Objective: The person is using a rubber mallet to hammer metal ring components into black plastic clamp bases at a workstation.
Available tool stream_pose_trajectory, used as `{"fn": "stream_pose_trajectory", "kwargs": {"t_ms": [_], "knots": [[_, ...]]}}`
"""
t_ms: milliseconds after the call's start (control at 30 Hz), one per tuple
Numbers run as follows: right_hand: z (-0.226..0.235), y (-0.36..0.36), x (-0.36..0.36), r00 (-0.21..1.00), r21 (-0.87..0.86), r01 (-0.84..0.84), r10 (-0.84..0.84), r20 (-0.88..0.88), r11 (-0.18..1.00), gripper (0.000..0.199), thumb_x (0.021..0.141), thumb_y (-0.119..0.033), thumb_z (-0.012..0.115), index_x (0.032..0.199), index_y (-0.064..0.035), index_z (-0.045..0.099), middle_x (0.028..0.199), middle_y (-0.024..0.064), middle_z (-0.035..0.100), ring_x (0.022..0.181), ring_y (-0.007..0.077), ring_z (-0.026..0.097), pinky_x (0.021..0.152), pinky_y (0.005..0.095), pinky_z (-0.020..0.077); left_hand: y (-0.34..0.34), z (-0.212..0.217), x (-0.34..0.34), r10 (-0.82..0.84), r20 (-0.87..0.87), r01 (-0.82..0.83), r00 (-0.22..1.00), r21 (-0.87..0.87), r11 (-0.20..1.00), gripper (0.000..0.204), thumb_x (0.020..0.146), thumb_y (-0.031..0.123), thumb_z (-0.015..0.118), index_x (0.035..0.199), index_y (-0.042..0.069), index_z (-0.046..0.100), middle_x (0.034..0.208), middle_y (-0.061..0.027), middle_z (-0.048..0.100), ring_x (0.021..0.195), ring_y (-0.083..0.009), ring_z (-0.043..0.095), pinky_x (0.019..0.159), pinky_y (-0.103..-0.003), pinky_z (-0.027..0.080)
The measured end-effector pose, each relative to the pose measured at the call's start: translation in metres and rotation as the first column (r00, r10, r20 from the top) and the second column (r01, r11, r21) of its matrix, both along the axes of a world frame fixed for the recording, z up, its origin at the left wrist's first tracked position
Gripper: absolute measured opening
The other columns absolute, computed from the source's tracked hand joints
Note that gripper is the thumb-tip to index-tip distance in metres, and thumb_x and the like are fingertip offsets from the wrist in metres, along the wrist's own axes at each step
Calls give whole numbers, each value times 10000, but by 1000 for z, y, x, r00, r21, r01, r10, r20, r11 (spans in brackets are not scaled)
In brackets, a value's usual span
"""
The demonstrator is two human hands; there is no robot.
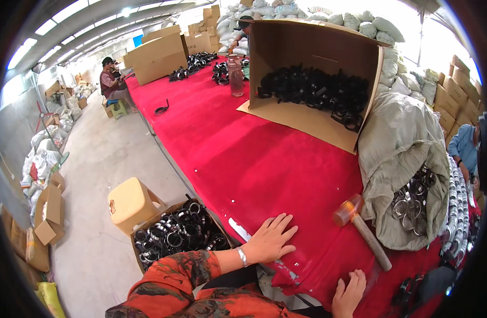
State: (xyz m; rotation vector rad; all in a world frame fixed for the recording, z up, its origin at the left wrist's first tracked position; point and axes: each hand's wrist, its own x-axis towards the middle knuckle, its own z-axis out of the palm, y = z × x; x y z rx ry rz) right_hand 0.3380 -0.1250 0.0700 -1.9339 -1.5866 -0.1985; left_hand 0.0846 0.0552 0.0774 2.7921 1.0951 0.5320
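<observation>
My left hand (270, 239) lies open and flat on the red cloth (254, 159) near the table's edge, fingers spread, holding nothing. My right hand (350, 294) rests at the near side of the table, open and without anything in it. Just beyond the right hand lies a mallet (368, 233) with an amber head and a wooden handle. Past the mallet, a grey-green woven sack (397, 127) gapes open, showing metal rings (411, 201) inside. Beside my left forearm, below table height, a carton holds many black ring-shaped clamps (177, 233).
A large cardboard box (312, 45) lies on its side, with black clamps (317, 90) inside. Behind it to the left stand a bottle (235, 77) and another carton (156, 55). One clamp (161, 109) sits alone on the cloth. A yellow stool (132, 204) stands on the floor. Several people sit around.
</observation>
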Motion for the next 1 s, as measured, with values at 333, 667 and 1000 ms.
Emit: {"fn": "stream_pose_trajectory", "kwargs": {"t_ms": [333, 667, 1000], "knots": [[32, -3, 14, 997, -65, -79, 81, 20, 995, 272, 809, -208, 684, 1026, -59, 619, 1147, 142, 580, 1093, 317, 545, 900, 417, 445, -3, 16, 7, 10, -164, -25, 986, -92, 995, 621, 896, 476, 493, 1366, 74, 439, 1447, -214, 333, 1339, -372, 311, 1069, -496, 275], [14, 2, 42, 971, -65, -230, 224, -78, 971, 385, 763, -197, 677, 1117, -96, 568, 1173, 147, 554, 1087, 342, 526, 903, 464, 423, -4, 36, 27, 39, -425, -91, 904, -103, 990, 693, 870, 469, 535, 1408, 59, 383, 1457, -219, 317, 1346, -381, 296, 1052, -476, 314], [34, 30, 79, 930, -546, -355, 227, -288, 759, 312, 812, -294, 580, 973, -36, 648, 937, 242, 619, 911, 413, 595, 797, 497, 488, -3, 73, 44, -45, -564, -153, 825, -298, 942, 984, 648, 532, 752, 1380, 9, 355, 1486, -235, 243, 1346, -401, 290, 1016, -520, 365]]}}
